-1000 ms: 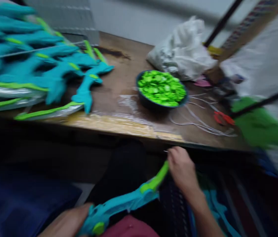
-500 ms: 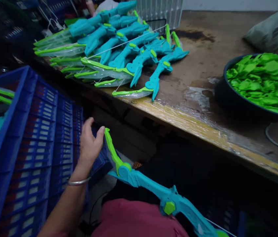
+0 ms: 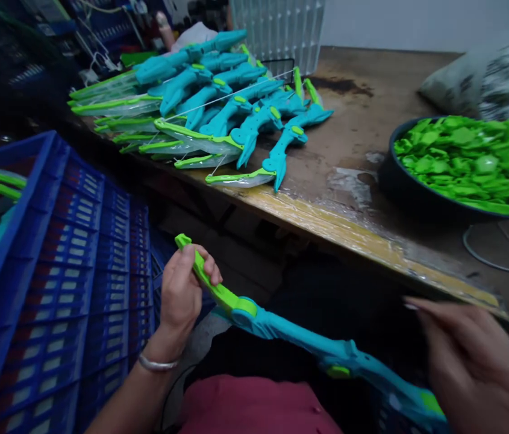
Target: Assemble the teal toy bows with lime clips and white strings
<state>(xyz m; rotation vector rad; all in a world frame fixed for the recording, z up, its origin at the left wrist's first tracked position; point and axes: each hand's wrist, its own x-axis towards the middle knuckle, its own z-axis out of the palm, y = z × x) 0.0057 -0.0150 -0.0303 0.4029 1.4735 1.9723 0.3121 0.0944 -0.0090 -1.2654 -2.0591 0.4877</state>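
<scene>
Holding a teal-and-green bow (image 3: 299, 337) slantwise at near centre, with the left hand (image 3: 182, 292) wrapped around its green left end.

Hides part of that end behind curled left fingers; has the right hand (image 3: 475, 361) at near right, with thumb and forefinger seemingly meeting, too blurred to tell whether pinching anything. Cannot tell whether touching the bow's right end, partly hidden beside that hand. Can see only part of a blue crate (image 3: 62, 271) at left, a dark basin (image 3: 408, 199) of green pieces (image 3: 466, 163) at right and a sack (image 3: 502, 78) at far right. Cannot count the overlapping bows (image 3: 254, 126) heaped on the table (image 3: 353, 126) at far left.
</scene>
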